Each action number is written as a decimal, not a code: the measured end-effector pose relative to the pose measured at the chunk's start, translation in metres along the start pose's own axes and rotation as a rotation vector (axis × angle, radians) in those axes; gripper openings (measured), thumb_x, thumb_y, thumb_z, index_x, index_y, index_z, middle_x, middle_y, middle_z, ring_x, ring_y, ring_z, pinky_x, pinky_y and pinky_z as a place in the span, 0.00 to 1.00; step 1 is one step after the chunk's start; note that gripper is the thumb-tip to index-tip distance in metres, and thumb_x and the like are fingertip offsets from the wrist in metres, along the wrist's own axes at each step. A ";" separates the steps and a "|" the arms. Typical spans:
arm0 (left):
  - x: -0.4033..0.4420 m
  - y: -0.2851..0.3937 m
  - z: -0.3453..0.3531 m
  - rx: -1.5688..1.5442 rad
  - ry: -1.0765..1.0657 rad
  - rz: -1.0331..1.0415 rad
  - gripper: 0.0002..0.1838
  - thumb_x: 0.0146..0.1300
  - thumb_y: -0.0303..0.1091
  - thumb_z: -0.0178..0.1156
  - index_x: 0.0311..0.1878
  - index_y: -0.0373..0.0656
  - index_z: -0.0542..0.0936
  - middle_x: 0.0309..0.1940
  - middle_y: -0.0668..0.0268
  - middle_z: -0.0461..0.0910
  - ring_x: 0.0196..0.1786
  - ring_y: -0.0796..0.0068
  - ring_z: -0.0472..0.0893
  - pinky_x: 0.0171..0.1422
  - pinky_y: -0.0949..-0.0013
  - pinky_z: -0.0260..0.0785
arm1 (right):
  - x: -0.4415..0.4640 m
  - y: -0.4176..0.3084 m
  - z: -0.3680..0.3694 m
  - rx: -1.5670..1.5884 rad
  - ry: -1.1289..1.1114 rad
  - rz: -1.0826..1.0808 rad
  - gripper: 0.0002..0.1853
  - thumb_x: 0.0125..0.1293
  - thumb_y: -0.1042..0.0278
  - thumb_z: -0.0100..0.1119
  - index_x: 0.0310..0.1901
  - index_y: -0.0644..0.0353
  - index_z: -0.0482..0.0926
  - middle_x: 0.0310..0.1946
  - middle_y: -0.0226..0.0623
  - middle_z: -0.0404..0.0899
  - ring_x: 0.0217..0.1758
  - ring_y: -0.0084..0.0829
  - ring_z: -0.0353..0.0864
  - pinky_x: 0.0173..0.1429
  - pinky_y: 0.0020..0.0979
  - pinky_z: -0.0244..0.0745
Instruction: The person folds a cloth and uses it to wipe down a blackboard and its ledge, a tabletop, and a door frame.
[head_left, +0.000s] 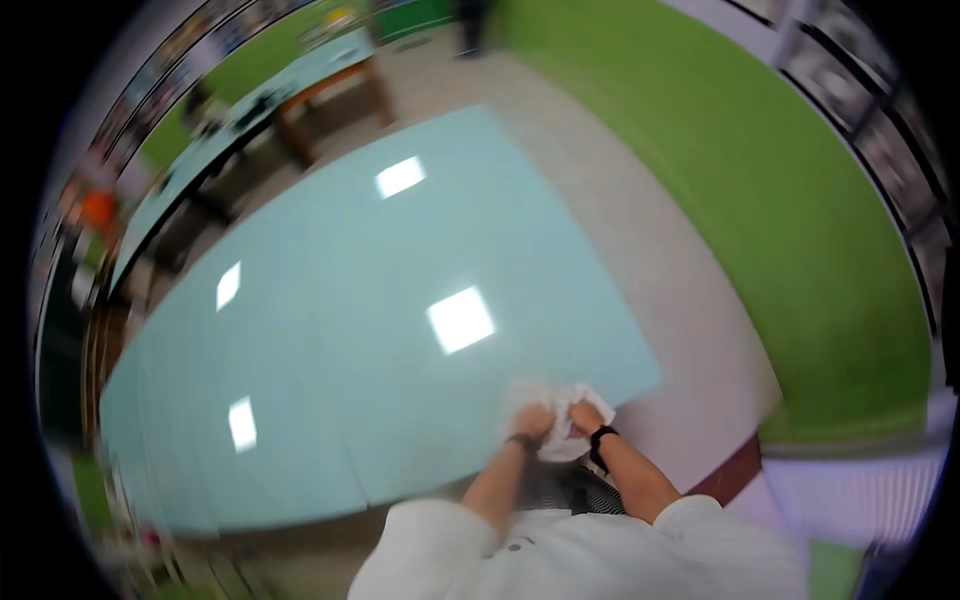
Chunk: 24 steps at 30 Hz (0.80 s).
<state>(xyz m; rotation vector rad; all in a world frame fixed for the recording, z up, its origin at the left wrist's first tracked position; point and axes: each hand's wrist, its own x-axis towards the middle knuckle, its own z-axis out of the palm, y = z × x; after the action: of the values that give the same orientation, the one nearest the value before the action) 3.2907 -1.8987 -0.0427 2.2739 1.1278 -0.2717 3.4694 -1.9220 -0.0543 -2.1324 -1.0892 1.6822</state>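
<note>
Near the right end of the table's front edge, a crumpled white cloth (563,447) is bunched between my two hands. My left hand (534,421) is closed on its left part, somewhat blurred. The right part of the cloth is gripped by my right hand (583,417). Dark bands circle both wrists. Beneath and beyond the hands lies the pale blue-green tabletop (340,300), glossy with bright light reflections.
A long second table (330,68) stands at the upper left, with a person (203,108) behind it. Another person's dark legs (470,25) show at the top. A green wall (700,150) runs along the right, beside the grey floor (640,230).
</note>
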 end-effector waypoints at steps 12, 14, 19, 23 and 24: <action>0.034 0.046 0.045 0.309 -0.312 0.194 0.27 0.64 0.56 0.49 0.41 0.42 0.85 0.44 0.48 0.84 0.49 0.53 0.84 0.53 0.58 0.75 | -0.057 0.215 -0.002 0.354 -0.285 0.199 0.41 0.70 0.32 0.34 0.38 0.66 0.86 0.33 0.44 0.86 0.27 0.31 0.83 0.29 0.32 0.77; 0.048 0.088 0.048 0.325 -0.414 0.165 0.25 0.63 0.54 0.52 0.48 0.44 0.84 0.49 0.46 0.82 0.54 0.49 0.81 0.56 0.55 0.74 | -0.061 0.235 -0.028 0.325 -0.268 0.211 0.39 0.70 0.33 0.36 0.40 0.66 0.86 0.33 0.43 0.86 0.25 0.32 0.82 0.28 0.31 0.77; 0.086 0.178 0.099 0.357 -0.341 0.264 0.13 0.57 0.40 0.60 0.44 0.49 0.83 0.38 0.57 0.85 0.44 0.57 0.85 0.49 0.53 0.76 | -0.072 0.299 -0.130 0.433 -0.002 0.102 0.36 0.70 0.38 0.41 0.37 0.70 0.84 0.32 0.47 0.85 0.26 0.38 0.85 0.31 0.36 0.82; 0.118 0.296 0.125 0.295 -0.340 0.414 0.14 0.58 0.40 0.60 0.44 0.47 0.83 0.38 0.55 0.85 0.44 0.55 0.84 0.48 0.52 0.76 | -0.087 0.383 -0.207 0.560 0.114 0.144 0.35 0.68 0.37 0.48 0.35 0.70 0.83 0.28 0.47 0.85 0.26 0.38 0.86 0.32 0.37 0.80; 0.123 0.329 0.130 0.283 -0.339 0.466 0.14 0.58 0.40 0.60 0.44 0.46 0.82 0.38 0.55 0.85 0.45 0.54 0.84 0.48 0.52 0.76 | -0.090 0.417 -0.233 0.615 0.088 0.136 0.34 0.69 0.37 0.48 0.36 0.70 0.83 0.29 0.46 0.85 0.26 0.37 0.86 0.32 0.37 0.80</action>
<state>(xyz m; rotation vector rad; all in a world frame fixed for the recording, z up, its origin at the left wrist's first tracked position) 3.6336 -2.0487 -0.0653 2.5288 0.3909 -0.6287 3.8465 -2.2124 -0.1530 -1.8728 -0.3338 1.6750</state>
